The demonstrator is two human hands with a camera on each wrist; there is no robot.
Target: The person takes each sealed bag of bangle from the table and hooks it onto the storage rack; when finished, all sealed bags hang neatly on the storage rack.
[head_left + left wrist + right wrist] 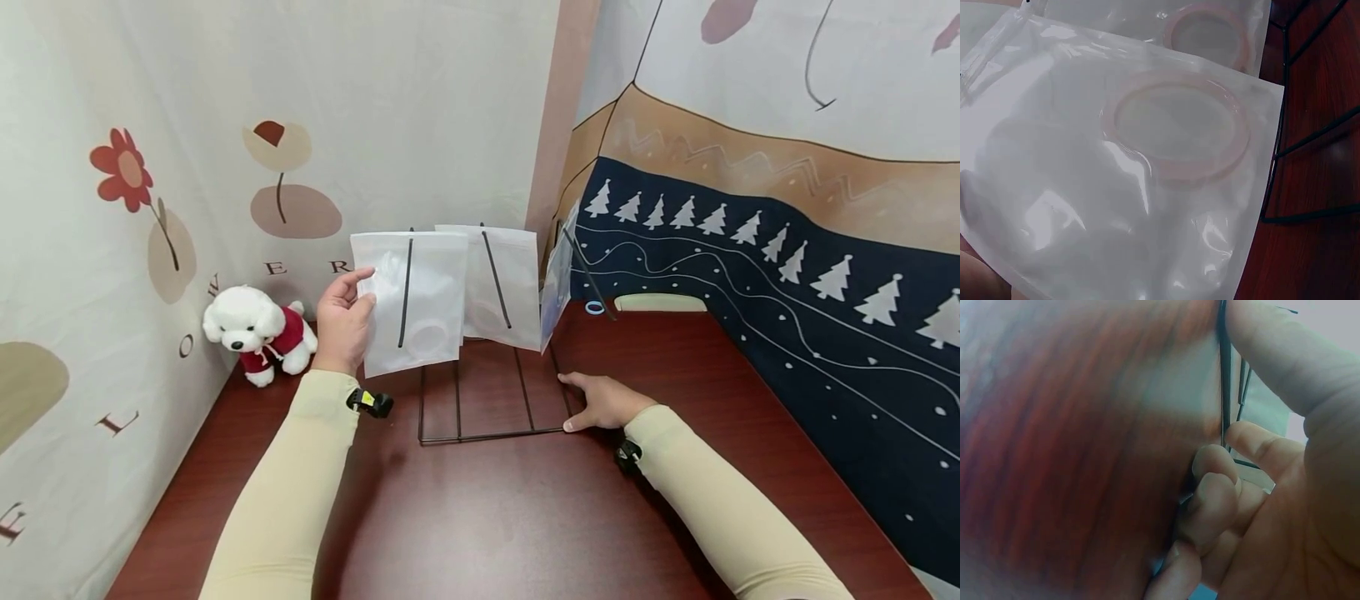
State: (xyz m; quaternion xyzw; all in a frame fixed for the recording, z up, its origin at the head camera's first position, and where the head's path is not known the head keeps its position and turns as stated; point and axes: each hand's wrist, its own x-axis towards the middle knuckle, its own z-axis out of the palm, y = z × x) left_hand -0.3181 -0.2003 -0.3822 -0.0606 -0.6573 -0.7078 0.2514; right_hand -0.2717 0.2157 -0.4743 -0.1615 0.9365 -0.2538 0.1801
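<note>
My left hand (345, 323) pinches the left edge of a translucent white zip bag (435, 283) that hangs on a prong of a black wire rack (438, 439). Through that bag's film a pale pink ring (1179, 169) shows in the left wrist view. Two more bags hang on the rack: a second bag (517, 279) just behind and right, and a third bag (558, 275) turned nearly edge-on at the right. At the base's front right corner my right hand (611, 402) grips the wire, fingers (1210, 509) curled beside it near the tabletop.
On the dark red table (480, 517), a white toy dog (258, 329) in a red top sits left of my left hand. A small blue ring (594, 307) and a pale green flat object (660, 302) lie at the back right. Patterned curtains border the table.
</note>
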